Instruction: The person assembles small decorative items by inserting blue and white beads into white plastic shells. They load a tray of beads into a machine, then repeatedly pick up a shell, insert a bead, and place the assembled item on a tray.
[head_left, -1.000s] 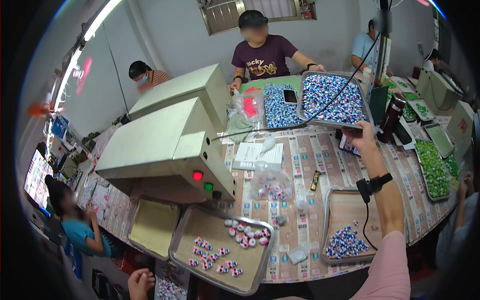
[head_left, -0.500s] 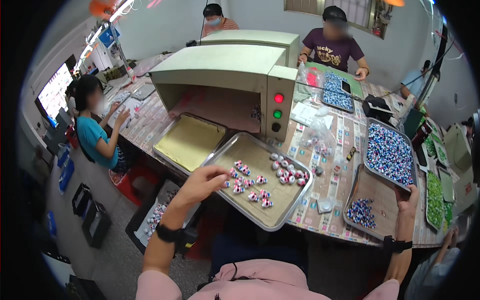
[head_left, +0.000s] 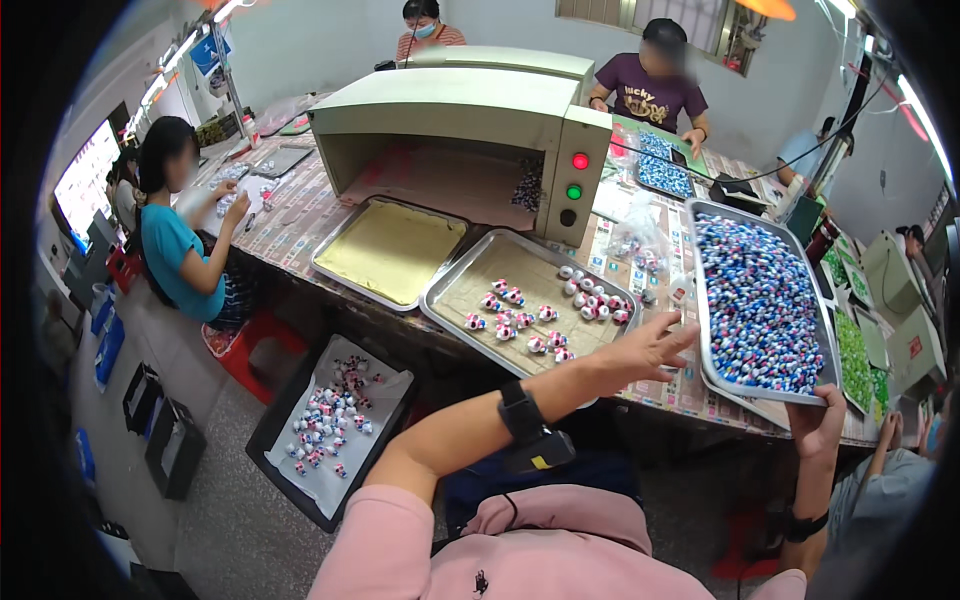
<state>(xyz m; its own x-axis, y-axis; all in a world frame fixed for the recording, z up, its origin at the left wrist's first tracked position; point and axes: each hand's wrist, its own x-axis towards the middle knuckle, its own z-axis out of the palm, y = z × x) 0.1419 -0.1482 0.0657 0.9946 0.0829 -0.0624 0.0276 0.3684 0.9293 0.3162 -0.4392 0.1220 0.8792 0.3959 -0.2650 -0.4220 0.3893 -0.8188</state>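
Observation:
My right hand (head_left: 818, 424) is closed on the near right corner of a metal tray (head_left: 704, 335), which is raised and tilted. Small blue, white and pink beads (head_left: 765, 300) fill this tray. Fingers spread, my left hand (head_left: 650, 350) reaches toward the tray's left edge and holds nothing. Beneath the forearm, a paper-lined metal tray (head_left: 520, 268) carries small white, pink and blue figurines (head_left: 505, 318) at its left and round white pieces (head_left: 597, 298) at its right. The second tray, under the raised one, is almost fully hidden.
A cream oven-like machine (head_left: 450, 105) with lit red and green lights stands behind the trays. Beside it lies a yellow-lined tray (head_left: 390, 250). On the floor, a black bin (head_left: 275, 462) contains more figurines. Other people sit around the table, one in teal (head_left: 185, 250) at left.
My left hand has swung right from the figurine tray toward the bead tray. My right hand has raised the bead tray and brought it leftward and nearer. The view has shifted too.

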